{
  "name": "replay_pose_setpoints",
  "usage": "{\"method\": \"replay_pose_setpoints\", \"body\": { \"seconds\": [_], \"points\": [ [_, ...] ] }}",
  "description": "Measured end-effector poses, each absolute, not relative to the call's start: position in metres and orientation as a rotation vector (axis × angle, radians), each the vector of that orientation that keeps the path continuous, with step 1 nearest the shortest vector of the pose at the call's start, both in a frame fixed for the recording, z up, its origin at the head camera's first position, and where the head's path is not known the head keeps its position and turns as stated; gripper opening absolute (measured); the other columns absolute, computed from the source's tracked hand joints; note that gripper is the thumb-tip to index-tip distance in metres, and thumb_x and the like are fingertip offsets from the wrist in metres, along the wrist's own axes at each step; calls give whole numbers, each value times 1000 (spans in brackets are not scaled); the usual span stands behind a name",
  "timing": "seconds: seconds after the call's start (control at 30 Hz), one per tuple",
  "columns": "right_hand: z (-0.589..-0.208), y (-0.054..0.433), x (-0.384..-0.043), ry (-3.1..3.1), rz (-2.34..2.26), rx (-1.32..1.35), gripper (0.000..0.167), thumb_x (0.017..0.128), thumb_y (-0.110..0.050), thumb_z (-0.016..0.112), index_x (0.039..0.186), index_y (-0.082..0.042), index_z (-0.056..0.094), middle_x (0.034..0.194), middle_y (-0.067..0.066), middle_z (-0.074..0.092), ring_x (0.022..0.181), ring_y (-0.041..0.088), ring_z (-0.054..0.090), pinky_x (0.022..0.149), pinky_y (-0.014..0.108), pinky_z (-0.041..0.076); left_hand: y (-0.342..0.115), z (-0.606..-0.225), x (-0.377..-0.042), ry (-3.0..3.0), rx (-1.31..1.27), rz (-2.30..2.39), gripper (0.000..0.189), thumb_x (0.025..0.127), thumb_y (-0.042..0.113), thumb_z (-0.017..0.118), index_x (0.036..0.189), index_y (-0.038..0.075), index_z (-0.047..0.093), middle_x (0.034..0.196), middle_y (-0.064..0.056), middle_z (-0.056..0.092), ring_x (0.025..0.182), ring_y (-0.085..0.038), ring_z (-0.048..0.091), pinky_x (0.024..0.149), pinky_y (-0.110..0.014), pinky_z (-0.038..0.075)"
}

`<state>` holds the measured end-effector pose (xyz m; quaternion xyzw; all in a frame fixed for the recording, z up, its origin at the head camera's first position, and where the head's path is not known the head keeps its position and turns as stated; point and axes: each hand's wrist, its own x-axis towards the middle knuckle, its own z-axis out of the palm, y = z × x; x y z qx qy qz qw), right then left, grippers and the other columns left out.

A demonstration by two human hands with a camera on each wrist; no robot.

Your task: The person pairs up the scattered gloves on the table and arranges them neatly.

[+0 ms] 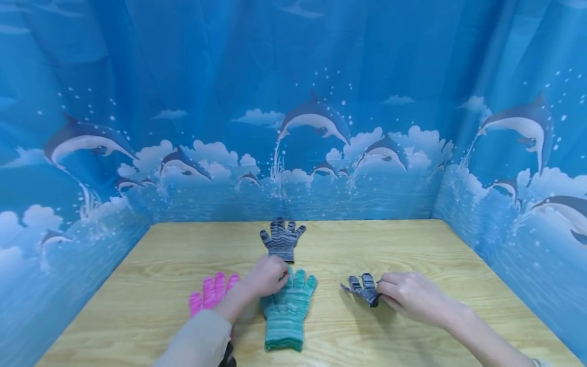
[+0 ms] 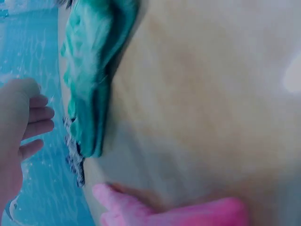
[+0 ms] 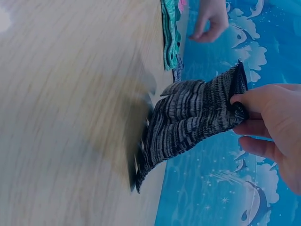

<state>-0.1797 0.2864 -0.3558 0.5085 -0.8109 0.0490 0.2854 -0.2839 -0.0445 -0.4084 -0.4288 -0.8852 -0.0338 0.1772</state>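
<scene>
My right hand (image 1: 412, 296) pinches the cuff of a black-and-grey striped knit glove (image 3: 193, 113) between thumb and fingers. The glove hangs from that grip with its fingers down close to the tabletop. Over the fingers of a green striped glove (image 1: 285, 316) hovers my left hand (image 1: 268, 278); its fingers are loosely bent and hold nothing in the left wrist view. The green glove lies flat, cuff toward me. To its left is a pink glove (image 1: 213, 290), partly hidden behind my left forearm. A second black-and-grey striped glove (image 1: 282, 243) lies behind the green one, fingers pointing away.
The gloves are on a light wood-grain table (image 1: 174, 255). A blue curtain (image 1: 220, 92) printed with dolphins and clouds stands at the table's back edge and along both sides.
</scene>
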Motion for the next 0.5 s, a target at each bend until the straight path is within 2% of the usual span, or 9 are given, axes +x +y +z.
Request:
{"method": "replay_pose_setpoints", "body": {
  "seconds": [0.07, 0.13, 0.37, 0.5],
  "points": [
    [-357, 286, -178, -2199, 131, 1357, 20, 64, -4, 73, 78, -15, 63, 74, -9, 57, 62, 1, 52, 54, 12, 42, -45, -405, -293, -2467, -1165, -133, 15, 79, 12, 67, 66, 12, 61, 61, 3, 56, 57, -14, 51, 53, -28, 40],
    [-359, 286, -176, -2245, 134, 1359, 23, 62, -4, 75, 77, -17, 64, 74, -11, 58, 63, -1, 53, 54, 11, 43, -44, -402, -301, -2496, -1105, -137, 19, 78, 9, 66, 63, 12, 57, 58, 3, 53, 54, -14, 50, 51, -30, 40],
    [-369, 283, -169, -2517, 236, 1402, 15, 72, -8, 72, 78, -21, 66, 76, -17, 61, 67, -6, 53, 56, 10, 42, -39, -390, -321, -2802, -916, -29, 13, 83, 13, 66, 71, 12, 61, 60, 2, 52, 57, -14, 51, 56, -33, 44],
    [-375, 282, -168, -2631, 345, 1430, 15, 75, -6, 70, 76, -21, 65, 74, -19, 59, 65, -9, 50, 55, 8, 38, -36, -389, -327, -2900, -885, -21, 14, 84, 12, 65, 71, 12, 59, 61, 3, 51, 57, -13, 49, 58, -34, 44]
  ]
}}
